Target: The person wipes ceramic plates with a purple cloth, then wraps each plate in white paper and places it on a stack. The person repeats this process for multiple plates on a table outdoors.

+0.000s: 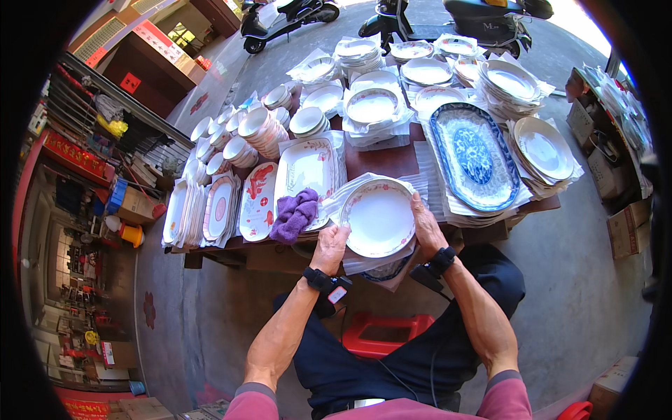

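Both hands are on a round white plate [379, 218] with a pink floral rim, at the table's front edge. My left hand [332, 247] grips its lower left rim, and my right hand [428, 226] has the right rim with the thumb on top. White wrapping sheets show around and under it. Just below, part of a blue-patterned dish [387, 270] peeks out, mostly hidden. A purple cloth [295, 215] lies left of my left hand, on a stack of rectangular white plates [307, 163]. To the right of my right hand is a large blue-and-white oval platter [475, 156] on a paper-layered stack.
The brown wooden table [367, 157] bears stacked bowls [261, 128], a red fish-patterned plate [259, 197] and several paper-interleaved plate stacks [371, 105]. A red plastic stool [386, 333] is between my legs. Scooters [485, 26] stand beyond; a cardboard box [629, 229] sits at right.
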Available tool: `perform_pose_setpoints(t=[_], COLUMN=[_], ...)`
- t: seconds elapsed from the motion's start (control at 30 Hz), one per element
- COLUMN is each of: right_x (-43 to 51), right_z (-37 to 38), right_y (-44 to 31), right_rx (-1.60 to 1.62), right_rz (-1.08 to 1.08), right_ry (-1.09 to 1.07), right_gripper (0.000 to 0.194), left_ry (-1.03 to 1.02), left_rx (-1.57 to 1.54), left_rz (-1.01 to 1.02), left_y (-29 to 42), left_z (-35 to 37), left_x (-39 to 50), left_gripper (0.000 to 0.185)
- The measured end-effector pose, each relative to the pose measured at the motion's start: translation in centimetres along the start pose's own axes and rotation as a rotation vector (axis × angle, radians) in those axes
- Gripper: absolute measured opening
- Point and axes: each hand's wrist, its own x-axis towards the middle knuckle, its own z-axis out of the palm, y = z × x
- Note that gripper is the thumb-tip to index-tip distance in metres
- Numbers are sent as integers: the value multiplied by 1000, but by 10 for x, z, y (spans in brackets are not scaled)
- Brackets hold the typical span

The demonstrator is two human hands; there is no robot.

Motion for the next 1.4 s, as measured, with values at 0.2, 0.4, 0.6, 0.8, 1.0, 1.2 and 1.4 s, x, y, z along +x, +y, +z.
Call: perform_pose_setpoints(t=[0.2,0.4,0.6,0.8,1.0,1.2,1.4], right_x=[-7,-9,-12,-14,-13,-9,-12], right_z=[2,3,2,4,-2,2,4], right_y=[-2,-4,-6,-7,0,3,3], right_rx=[118,136,119,58,-10,164,339], right_rz=[119,62,79,8,-30,115,251], right_ry=[-6,15,41,37,-9,59,111], right_gripper=[81,77,75,71,69,65,46], left_ry=[28,52,243,71,-17,92,173], left_rx=[-14,228,65,102,130,108,39], left_rz=[32,260,74,100,101,59,122], left_y=[-6,19,37,29,21,7,2], left_z=[-1,0,-2,-6,-4,-4,3], left_x=[1,-13,-26,-22,-14,-3,-2], left_gripper=[34,34,31,30,32,29,29])
